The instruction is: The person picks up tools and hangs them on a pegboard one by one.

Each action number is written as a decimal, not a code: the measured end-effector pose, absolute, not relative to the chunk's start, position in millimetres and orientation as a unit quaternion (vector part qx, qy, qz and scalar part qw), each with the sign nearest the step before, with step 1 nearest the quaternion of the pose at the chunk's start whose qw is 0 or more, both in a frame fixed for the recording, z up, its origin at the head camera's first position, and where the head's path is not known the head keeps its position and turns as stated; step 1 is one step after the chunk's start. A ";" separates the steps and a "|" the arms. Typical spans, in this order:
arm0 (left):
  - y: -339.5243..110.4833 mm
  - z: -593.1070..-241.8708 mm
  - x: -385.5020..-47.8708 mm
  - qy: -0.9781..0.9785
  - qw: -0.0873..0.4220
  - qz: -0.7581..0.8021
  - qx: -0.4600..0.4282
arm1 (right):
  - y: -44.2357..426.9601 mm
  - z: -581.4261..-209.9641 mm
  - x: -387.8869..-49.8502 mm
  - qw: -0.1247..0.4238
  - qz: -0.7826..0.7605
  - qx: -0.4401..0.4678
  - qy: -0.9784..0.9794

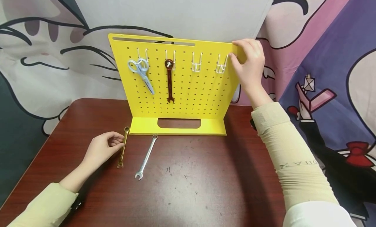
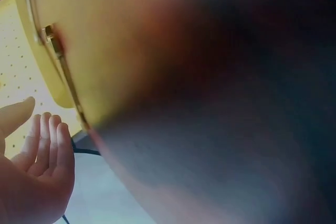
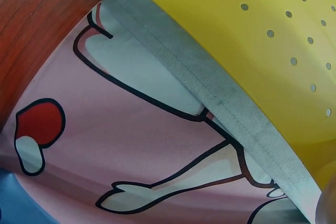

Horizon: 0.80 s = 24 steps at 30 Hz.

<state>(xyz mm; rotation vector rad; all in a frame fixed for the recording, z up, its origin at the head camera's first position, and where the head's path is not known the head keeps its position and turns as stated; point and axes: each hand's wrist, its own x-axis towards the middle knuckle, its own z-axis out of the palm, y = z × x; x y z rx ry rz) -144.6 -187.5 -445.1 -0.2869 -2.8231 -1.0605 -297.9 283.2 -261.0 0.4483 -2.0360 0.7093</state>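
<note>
The left hand is beside a gold wrench lying on the table, its fingertips close to the shaft. In the left wrist view, thumb and fingers of the left hand stand apart, with the gold wrench just beyond the fingertips. A silver wrench lies to its right. The right hand grips the top right corner of an upright yellow pegboard, thumb on the front. Blue scissors and a dark red wrench hang from its hooks.
Two white hooks, one at the middle right and one near the right edge, hold nothing. The pegboard's base stands on the brown table. Printed cloth hangs behind and to the right.
</note>
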 end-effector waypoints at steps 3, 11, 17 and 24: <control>-191.0 -447.7 -143.0 -0.934 0.041 -0.345 -0.087 | 282.7 -260.3 -297.9 0.453 0.287 0.181 -0.824; -196.5 -457.5 -141.1 -0.932 0.003 -0.357 -0.057 | 282.0 -259.4 -296.7 0.452 0.285 0.183 -0.825; -198.3 -465.0 -142.6 -0.919 0.007 -0.392 -0.043 | 280.0 -259.9 -297.1 0.450 0.310 0.164 -0.822; -194.3 -468.9 -141.4 -0.922 0.019 -0.386 -0.034 | 279.8 -259.5 -296.8 0.449 0.321 0.160 -0.819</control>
